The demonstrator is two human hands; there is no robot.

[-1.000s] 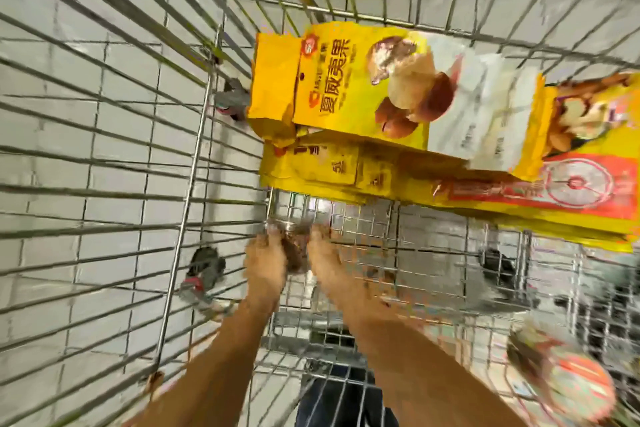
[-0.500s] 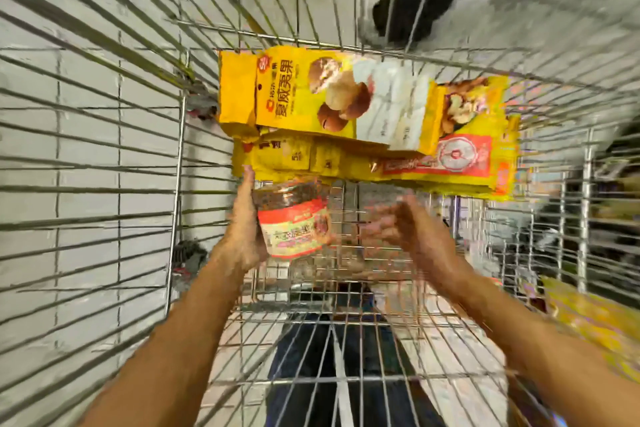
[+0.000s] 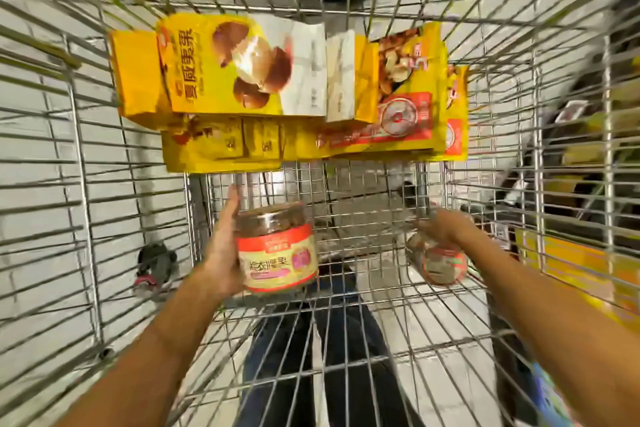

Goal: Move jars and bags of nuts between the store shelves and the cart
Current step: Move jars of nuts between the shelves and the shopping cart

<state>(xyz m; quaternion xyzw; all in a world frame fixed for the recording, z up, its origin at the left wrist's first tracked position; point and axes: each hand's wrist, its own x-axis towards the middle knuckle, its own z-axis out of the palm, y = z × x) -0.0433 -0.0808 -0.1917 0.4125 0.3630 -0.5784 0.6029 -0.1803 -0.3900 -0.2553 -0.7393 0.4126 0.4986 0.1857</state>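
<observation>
A jar (image 3: 277, 250) with a red-and-cream label and dark nuts inside is held upright in the grip of the left hand (image 3: 221, 253), the palm pressed to its side and the fingers wrapped behind it, above the wire floor of the cart (image 3: 363, 191). A second jar (image 3: 440, 263), tilted and blurred, is clasped from above by the right hand (image 3: 446, 229), its fingers curled over the top. Both jars are kept inside the basket, near its close end. Further in, against the far wall of the cart, yellow bags of nuts (image 3: 242, 87) are stacked flat, overlapping one another; at least three can be counted, though the blur prevents an exact number. Two jars are seen in all. Through the wire, a floor of pale tiles (image 3: 41, 184) is visible, along with a cart wheel (image 3: 156, 263) at the left and dark trouser legs (image 3: 311, 357) below the basket. Yellow packaging (image 3: 581, 270) is glimpsed beyond the right-hand wall.
</observation>
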